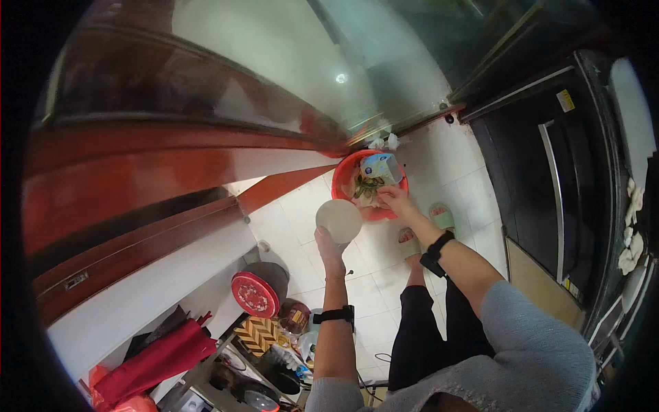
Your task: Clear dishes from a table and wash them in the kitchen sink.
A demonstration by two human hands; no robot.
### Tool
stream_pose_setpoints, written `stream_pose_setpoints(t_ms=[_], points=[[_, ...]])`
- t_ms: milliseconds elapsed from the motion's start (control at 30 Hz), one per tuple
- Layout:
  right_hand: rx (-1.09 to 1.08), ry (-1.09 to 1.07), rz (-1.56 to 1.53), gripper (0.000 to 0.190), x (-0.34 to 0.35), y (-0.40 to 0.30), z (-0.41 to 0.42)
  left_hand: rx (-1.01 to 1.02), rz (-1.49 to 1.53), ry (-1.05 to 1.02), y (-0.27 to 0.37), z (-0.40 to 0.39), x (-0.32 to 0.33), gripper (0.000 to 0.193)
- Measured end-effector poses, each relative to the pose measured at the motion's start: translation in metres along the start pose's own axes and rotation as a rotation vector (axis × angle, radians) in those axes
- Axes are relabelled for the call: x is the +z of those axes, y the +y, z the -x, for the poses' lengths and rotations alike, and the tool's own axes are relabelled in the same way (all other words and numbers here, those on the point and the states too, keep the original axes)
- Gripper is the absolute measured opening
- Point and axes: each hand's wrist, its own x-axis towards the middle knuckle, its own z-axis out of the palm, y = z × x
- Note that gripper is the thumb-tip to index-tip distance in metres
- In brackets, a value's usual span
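My left hand (330, 248) grips a round, pale, translucent bowl or container (339, 220) by its near edge, thumb on the rim. Low to the right of it, my right hand (395, 200) reaches over a red plastic bin (337, 181). The fingers are bent, and whether something small is between them is hard to see. Inside the bin lie dark green vegetable scraps (366, 186) and a blue-and-white carton (380, 167). The bin stands on the white tiled floor (370, 288), in front of my green slippers (410, 247).
Crumpled white tissues (385, 141) lie behind the bin by a glass door panel (391, 67). A black-fronted cabinet or appliance (520, 154) lines the right. At lower left are a red-lidded bucket (256, 294), a chevron-patterned board (257, 335), pans (283, 380) and red cloth (157, 360).
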Motion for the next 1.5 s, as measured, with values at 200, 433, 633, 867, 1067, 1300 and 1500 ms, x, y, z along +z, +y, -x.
stream_pose_setpoints(t_ms=[200, 433, 633, 867, 1067, 1300, 1500], points=[[0.105, -0.169, -0.779, 0.02, -0.045, -0.118, 0.083, -0.015, 0.332, -0.357, 0.071, 0.074, 0.033, 0.072], [-0.284, 0.11, -0.617, 0.031, -0.147, -0.237, 0.249, 0.143, 0.297, -0.686, 0.13, 0.181, 0.136, 0.064], [-0.563, 0.553, -0.167, 0.028, -0.245, -0.253, 0.441, 0.048, 0.106, -1.03, 0.155, 0.333, 0.225, 0.064], [-0.804, 1.716, -0.34, 0.024, -0.431, -0.143, 0.714, 0.129, -0.274, -1.585, 0.061, 0.544, 0.351, 0.056], [-0.614, 2.105, -0.398, 0.025, -0.618, -0.011, 0.874, -0.089, -0.455, -1.669, -0.054, 0.708, 0.436, 0.053], [-0.382, 2.069, 0.101, 0.04, -0.779, -0.004, 0.939, 0.025, -0.715, -1.784, -0.156, 0.824, 0.524, 0.048], [0.011, 1.903, 0.372, 0.032, -0.812, -0.007, 0.953, -0.19, -0.586, -1.786, -0.19, 0.86, 0.56, 0.037]])
